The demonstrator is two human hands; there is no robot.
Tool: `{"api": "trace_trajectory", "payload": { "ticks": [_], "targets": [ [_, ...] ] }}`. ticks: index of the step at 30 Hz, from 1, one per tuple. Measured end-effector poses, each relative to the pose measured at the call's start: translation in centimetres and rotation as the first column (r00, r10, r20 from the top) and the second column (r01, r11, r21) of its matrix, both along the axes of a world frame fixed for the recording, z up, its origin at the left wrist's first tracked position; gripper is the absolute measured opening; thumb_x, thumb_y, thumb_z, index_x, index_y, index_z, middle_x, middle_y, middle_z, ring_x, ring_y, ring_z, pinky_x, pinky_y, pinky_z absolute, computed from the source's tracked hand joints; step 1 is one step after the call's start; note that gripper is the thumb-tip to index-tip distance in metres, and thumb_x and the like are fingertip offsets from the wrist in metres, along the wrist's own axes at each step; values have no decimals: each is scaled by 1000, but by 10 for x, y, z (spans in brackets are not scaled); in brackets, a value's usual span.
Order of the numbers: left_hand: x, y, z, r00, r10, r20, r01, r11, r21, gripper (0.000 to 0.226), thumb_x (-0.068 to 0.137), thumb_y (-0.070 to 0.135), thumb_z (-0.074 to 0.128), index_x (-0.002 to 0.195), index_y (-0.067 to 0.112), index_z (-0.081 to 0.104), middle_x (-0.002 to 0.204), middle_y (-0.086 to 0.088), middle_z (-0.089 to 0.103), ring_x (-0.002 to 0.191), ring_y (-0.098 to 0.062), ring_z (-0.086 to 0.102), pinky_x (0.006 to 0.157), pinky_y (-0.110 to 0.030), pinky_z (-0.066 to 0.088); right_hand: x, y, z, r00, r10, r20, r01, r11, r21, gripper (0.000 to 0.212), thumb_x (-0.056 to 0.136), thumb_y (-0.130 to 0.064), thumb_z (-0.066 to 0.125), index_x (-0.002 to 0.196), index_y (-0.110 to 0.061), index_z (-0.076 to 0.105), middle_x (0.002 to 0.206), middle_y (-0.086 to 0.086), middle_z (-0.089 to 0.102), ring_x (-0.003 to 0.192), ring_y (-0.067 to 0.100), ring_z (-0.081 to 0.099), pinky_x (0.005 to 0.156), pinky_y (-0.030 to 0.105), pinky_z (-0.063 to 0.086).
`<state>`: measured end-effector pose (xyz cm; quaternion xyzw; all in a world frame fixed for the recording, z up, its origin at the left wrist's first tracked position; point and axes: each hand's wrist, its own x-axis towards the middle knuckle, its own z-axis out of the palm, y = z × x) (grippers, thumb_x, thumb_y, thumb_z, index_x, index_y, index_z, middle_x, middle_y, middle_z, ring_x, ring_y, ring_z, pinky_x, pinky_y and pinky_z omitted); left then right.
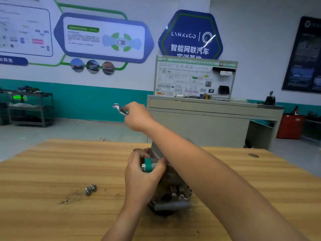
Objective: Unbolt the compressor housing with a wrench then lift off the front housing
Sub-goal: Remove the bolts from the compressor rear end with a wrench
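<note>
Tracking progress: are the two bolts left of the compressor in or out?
Out: both bolts lie loose on the wooden table, apart from the compressor.

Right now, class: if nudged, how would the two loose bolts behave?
The bolts look round and flanged, so they would probably roll in curves. They seem metal, so likely stiff and dense. The flat table would hardly stop them.

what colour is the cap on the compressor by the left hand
Teal green. The head view shows the cap on the compressor that the left hand grips.
</note>
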<state>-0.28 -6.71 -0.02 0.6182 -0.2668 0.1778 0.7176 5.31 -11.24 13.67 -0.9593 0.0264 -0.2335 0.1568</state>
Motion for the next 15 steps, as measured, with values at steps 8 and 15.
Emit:
{"api": "trace_trajectory", "payload": {
  "ticks": [8,15],
  "targets": [
    [-20,-13,-2,992,90,87,-60,953,-298,20,92,25,41,107,37,49,111,16,57,108,7,42,97,-16,32,-142,10,-102,704,331,628,-289,942,-172,21,86,-22,58,80,-7,71,87,4,71,100,16,63,103,33,37],
    [13,9,0,972,-197,-130,175,972,-159,11,83,5,62,85,15,58,77,19,69,64,6,62,48,-14,48,-156,-86,-91,711,-502,492,-243,482,842,15,89,-17,58,98,-28,54,74,0,72,69,0,62,69,16,47]
  ]
}}
